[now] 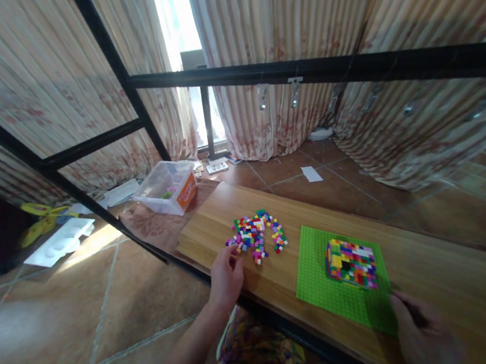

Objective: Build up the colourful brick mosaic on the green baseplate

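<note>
Small, loose, multicoloured toy bricks (250, 229) lie in a heap on the wooden bench top. At the near left edge of this heap is my left hand (227, 277), its fingers curled together at the bricks. What sits between the fingertips is too small to make out. To the right lies a green studded baseplate (312, 275), bearing a rectangular block built of many coloured bricks (351, 263) with a dark gap in its top. My right hand (422, 325) grips the baseplate's right edge between thumb and bent fingers; part of this hand is blurred.
The narrow wooden bench top (448, 273) runs across the view, with a black metal frame (254, 71) beyond it. A clear plastic bin (166, 187) with an orange label stands past its far left end. White packaging (58, 243) and papers lie on the tiled floor. Curtains hang behind.
</note>
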Demonstrator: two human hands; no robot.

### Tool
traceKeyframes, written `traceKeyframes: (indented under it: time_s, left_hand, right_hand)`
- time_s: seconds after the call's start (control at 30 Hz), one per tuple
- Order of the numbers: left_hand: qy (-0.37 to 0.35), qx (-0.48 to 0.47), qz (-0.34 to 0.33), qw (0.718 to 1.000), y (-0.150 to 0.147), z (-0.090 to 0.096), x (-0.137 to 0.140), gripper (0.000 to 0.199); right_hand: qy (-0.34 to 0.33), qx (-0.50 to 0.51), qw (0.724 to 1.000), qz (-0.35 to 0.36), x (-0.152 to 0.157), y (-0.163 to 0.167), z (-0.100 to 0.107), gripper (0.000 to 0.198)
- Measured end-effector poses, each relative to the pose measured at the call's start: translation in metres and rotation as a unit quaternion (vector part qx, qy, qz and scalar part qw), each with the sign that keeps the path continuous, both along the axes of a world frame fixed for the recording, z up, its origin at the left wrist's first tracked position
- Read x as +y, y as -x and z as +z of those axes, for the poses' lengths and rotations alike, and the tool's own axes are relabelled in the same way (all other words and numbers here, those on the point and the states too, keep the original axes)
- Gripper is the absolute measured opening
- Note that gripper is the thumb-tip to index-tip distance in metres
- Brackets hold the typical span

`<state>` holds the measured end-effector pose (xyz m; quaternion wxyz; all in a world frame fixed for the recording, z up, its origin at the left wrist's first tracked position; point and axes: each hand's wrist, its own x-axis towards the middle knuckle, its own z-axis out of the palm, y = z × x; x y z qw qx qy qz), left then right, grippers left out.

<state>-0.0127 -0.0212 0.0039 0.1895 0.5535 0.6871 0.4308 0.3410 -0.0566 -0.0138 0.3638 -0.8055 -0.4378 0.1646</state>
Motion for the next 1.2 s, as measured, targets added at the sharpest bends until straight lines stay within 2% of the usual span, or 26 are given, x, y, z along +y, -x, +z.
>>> traceKeyframes:
  time_s: [0.13, 0.27, 0.37, 0.5, 0.63, 0.87, 0.97, 1.1, 1.2]
  left_hand:
    - [0.015, 0.092, 0.020, 0.995, 0.020, 0.003, 0.012, 0.034]
    - [0.040, 0.120, -0.015, 0.992, 0.023, 0.004, 0.020, 0.041]
    - [0.058, 0.126, -0.042, 0.989, 0.023, 0.005, 0.026, 0.038]
    - [0.062, 0.110, -0.071, 0.989, 0.021, 0.006, 0.032, 0.031]
    - [0.038, 0.094, -0.071, 0.992, 0.014, 0.005, 0.033, 0.031]
    - [0.013, 0.056, -0.095, 0.994, 0.010, 0.007, 0.027, 0.032]
    - [0.005, 0.034, -0.119, 0.992, 0.012, 0.006, 0.024, 0.037]
    - [-0.004, 0.022, -0.161, 0.987, 0.015, 0.005, 0.022, 0.051]
    - [-0.007, 0.018, -0.160, 0.987, 0.018, 0.006, 0.028, 0.053]
  right_hand:
    - [0.002, -0.006, 1.000, 0.005, 0.000, 0.002, -0.002, 0.041]
    - [0.001, 0.003, 1.000, 0.003, 0.001, 0.003, -0.002, 0.040]
    - [-0.005, 0.001, 1.000, 0.005, 0.001, 0.002, -0.003, 0.039]
    - [0.000, -0.015, 1.000, 0.016, 0.002, 0.000, -0.007, 0.039]
    - [-0.007, -0.024, 0.999, 0.025, 0.002, -0.002, -0.011, 0.039]
    - [-0.037, -0.040, 0.998, 0.037, 0.000, 0.003, -0.007, 0.039]
    - [-0.035, -0.039, 0.998, 0.041, 0.000, 0.004, -0.006, 0.039]
    - [-0.032, -0.035, 0.998, 0.046, 0.000, 0.003, -0.007, 0.040]
    - [-0.027, -0.038, 0.998, 0.040, 0.000, 0.003, -0.007, 0.040]
